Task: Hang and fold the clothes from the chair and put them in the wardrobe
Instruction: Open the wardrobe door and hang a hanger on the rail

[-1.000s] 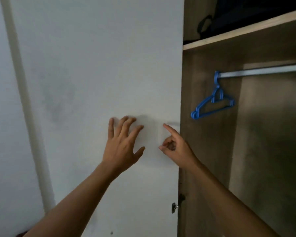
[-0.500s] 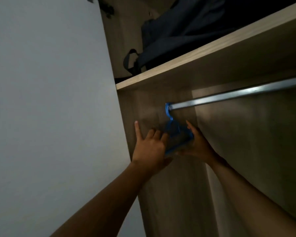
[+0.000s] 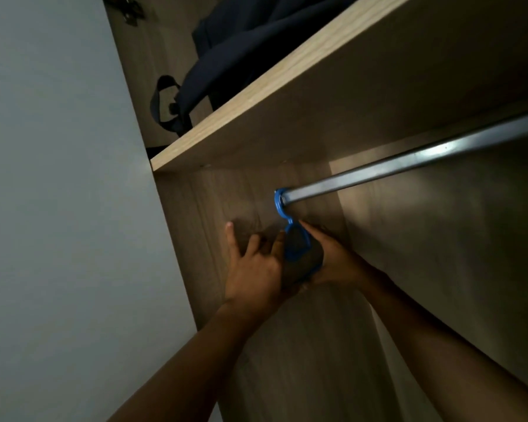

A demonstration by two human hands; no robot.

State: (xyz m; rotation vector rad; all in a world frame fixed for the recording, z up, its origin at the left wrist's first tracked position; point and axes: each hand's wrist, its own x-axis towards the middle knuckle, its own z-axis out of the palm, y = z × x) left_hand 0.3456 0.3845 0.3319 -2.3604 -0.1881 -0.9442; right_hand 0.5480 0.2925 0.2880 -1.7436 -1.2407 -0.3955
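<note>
Left of the rail (image 3: 409,164), well clear of its end, stands one pale wardrobe door (image 3: 58,208). Below the rail's left end, my left hand (image 3: 253,269) is wide, its fingers spread: the forefinger lies straight up against the wardrobe's side panel (image 3: 214,202), and the fingers nearest the rail touch the left side of the blue hanger (image 3: 288,226). That one hanger hangs by its hook from the very left end of the rail, close to the side panel, with its body between my two hands. Just right of it, under the rail, my right hand (image 3: 336,260) lies against the hanger's right side, forefinger straight along its edge; whether the other fingers curl round it I cannot tell. Above the rail runs one wooden shelf (image 3: 256,108), and on it, above the rail's left half, sits one dark bag (image 3: 241,47) with a strap looping over the shelf's edge. I count one rail.
</note>
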